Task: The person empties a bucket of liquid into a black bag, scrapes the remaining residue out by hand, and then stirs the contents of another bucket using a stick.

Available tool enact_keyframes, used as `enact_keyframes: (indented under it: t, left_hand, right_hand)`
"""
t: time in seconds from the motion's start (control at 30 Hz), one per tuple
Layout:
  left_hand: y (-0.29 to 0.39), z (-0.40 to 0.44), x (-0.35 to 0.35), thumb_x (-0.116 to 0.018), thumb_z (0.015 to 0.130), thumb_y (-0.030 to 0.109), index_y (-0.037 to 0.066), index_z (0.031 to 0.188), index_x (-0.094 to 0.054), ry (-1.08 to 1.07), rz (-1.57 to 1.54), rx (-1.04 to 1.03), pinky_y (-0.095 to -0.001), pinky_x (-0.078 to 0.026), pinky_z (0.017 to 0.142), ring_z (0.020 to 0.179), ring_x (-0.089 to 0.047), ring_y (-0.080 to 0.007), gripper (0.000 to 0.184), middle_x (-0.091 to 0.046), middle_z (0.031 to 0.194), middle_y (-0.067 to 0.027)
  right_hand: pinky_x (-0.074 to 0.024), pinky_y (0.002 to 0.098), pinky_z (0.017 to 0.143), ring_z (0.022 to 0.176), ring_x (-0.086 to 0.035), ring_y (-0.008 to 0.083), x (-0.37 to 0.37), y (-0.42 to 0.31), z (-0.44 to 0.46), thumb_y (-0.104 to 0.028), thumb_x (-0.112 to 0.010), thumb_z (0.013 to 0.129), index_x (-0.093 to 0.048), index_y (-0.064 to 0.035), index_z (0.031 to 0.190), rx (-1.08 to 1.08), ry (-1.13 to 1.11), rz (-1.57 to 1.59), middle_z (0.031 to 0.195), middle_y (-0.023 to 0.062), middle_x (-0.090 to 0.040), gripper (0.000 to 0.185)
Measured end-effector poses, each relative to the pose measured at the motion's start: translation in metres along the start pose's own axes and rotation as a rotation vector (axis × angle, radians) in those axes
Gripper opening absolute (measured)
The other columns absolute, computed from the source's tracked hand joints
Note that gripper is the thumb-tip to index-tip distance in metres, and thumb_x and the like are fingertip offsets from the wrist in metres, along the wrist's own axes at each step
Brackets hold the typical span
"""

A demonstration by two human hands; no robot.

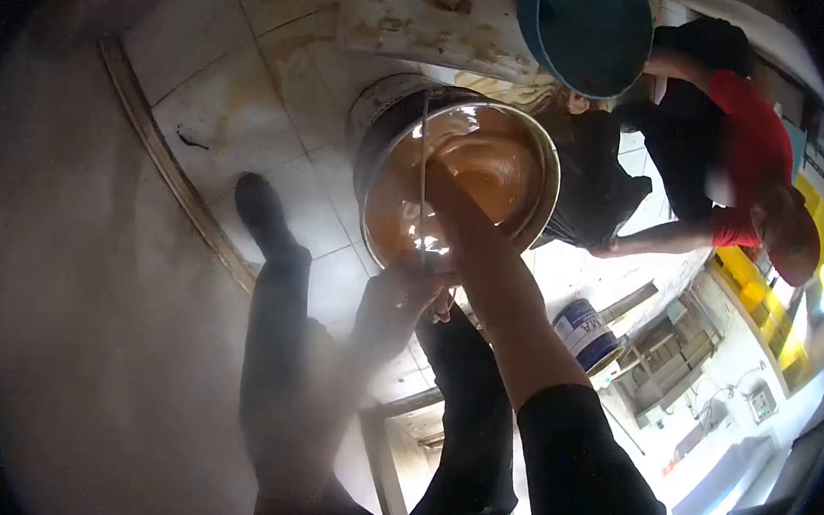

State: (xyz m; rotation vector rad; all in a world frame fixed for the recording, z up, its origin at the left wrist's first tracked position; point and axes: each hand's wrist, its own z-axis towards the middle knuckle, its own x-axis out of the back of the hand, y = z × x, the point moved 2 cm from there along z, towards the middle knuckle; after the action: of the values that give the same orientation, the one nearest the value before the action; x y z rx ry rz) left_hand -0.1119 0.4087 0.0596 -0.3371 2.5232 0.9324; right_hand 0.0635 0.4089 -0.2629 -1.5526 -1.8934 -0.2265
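A round metal bucket (549, 205) with a bright rim holds glossy orange-brown liquid (502, 158), its surface swirled. Across its mouth runs a thin straight rod (424, 152), from the far rim to the near one. My left hand (404, 291) is closed at the near rim, around the rod's near end; haze blurs that wrist. My right arm reaches over the bucket, and my right hand (442, 178) dips into the liquid near the middle. Its fingers are hidden under the surface.
A person in a red shirt (756, 130) bends at the right, one hand by a teal basin (594, 39) and the other near a dark bag (597, 180). A white and blue paint pail (585, 334) stands on the right. Stained floor tiles (236, 98) lie left of the bucket.
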Motion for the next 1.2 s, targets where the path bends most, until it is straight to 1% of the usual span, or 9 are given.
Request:
enact_keyframes:
  t: [0.2,0.3,0.4,0.43,0.53,0.83,0.93,1.03,1.2]
  left_hand:
    - [-0.01,0.0,-0.003,-0.058,0.09,0.033,0.004,0.103,-0.055,0.072,-0.076,-0.052,-0.0214,-0.036,0.052,0.059,-0.045,-0.0071,0.032,-0.051,0.07,0.0009]
    - [-0.012,-0.002,0.004,-0.06,0.089,0.034,0.004,0.103,-0.055,0.046,0.057,-0.061,-0.0214,-0.036,0.052,0.06,-0.045,-0.0071,0.033,-0.051,0.072,0.0]
    - [-0.011,-0.004,0.001,-0.06,0.089,0.035,0.004,0.102,-0.055,0.066,-0.057,-0.03,-0.0218,-0.035,0.05,0.059,-0.045,-0.0078,0.034,-0.051,0.072,-0.0007]
    - [-0.008,-0.003,-0.002,-0.059,0.089,0.035,0.004,0.102,-0.054,0.16,0.085,-0.028,-0.0222,-0.035,0.049,0.056,-0.046,-0.0089,0.034,-0.05,0.067,-0.0014]
    - [-0.017,-0.005,-0.002,-0.058,0.09,0.035,0.004,0.101,-0.051,0.125,0.04,-0.033,-0.0232,-0.036,0.049,0.054,-0.046,-0.0103,0.034,-0.05,0.064,-0.0029]
    - [-0.019,-0.005,0.001,-0.056,0.088,0.047,0.005,0.1,-0.047,0.018,0.065,-0.11,-0.0252,-0.039,0.046,0.05,-0.049,-0.0132,0.045,-0.047,0.058,-0.0024]
    - [-0.053,0.002,0.019,-0.056,0.087,0.051,0.004,0.101,-0.046,0.071,0.404,-0.244,-0.0252,-0.039,0.045,0.05,-0.051,-0.0134,0.05,-0.046,0.058,-0.0021]
    - [-0.054,-0.002,0.029,-0.056,0.087,0.051,0.004,0.103,-0.046,0.119,0.448,-0.231,-0.0258,-0.038,0.045,0.05,-0.049,-0.0132,0.05,-0.047,0.059,-0.0023]
    - [-0.061,-0.002,0.038,-0.055,0.09,0.04,0.006,0.105,-0.05,0.101,0.17,-0.178,-0.0264,-0.038,0.049,0.052,-0.045,-0.0115,0.038,-0.047,0.063,-0.002]
  right_hand:
    - [-0.0456,0.0367,0.086,0.103,-0.057,0.024,-0.003,-0.019,-0.039,-0.027,-0.047,0.091,-0.055,-0.0066,0.121,0.088,0.057,0.072,0.122,0.0123,-0.056,0.037]
    - [-0.0456,0.0368,0.085,0.103,-0.057,0.0241,0.005,0.012,-0.082,-0.027,-0.047,0.091,-0.055,-0.0066,0.121,0.113,0.041,0.101,0.121,0.0122,-0.056,0.037]
    - [-0.0457,0.0369,0.085,0.103,-0.057,0.0242,0.006,0.043,-0.1,-0.027,-0.048,0.091,-0.055,-0.0066,0.121,0.079,0.027,0.098,0.121,0.0122,-0.056,0.037]
    - [-0.0457,0.0369,0.085,0.103,-0.057,0.0243,0.007,0.053,-0.098,-0.027,-0.048,0.091,-0.055,-0.0066,0.121,0.06,0.025,0.09,0.121,0.0122,-0.057,0.037]
    - [-0.0458,0.0371,0.085,0.103,-0.057,0.0244,0.007,0.062,-0.08,-0.027,-0.048,0.09,-0.055,-0.0066,0.121,0.006,0.022,0.077,0.121,0.0122,-0.057,0.037]
    - [-0.046,0.0374,0.085,0.102,-0.058,0.0248,-0.016,-0.035,-0.015,-0.026,-0.048,0.09,-0.056,-0.0066,0.12,0.006,0.084,0.114,0.121,0.0121,-0.057,0.037]
    - [-0.0461,0.0375,0.084,0.102,-0.058,0.0249,-0.017,-0.056,-0.028,-0.026,-0.049,0.09,-0.056,-0.0065,0.12,0.045,0.096,0.147,0.12,0.0121,-0.057,0.037]
    - [-0.0462,0.0376,0.084,0.102,-0.058,0.025,-0.012,-0.06,-0.037,-0.026,-0.049,0.09,-0.056,-0.0065,0.12,0.09,0.114,0.164,0.12,0.0121,-0.057,0.037]
    - [-0.0463,0.0378,0.084,0.101,-0.058,0.0252,0.019,0.035,-0.068,-0.026,-0.049,0.089,-0.056,-0.0065,0.12,0.14,0.084,0.111,0.12,0.0121,-0.057,0.037]
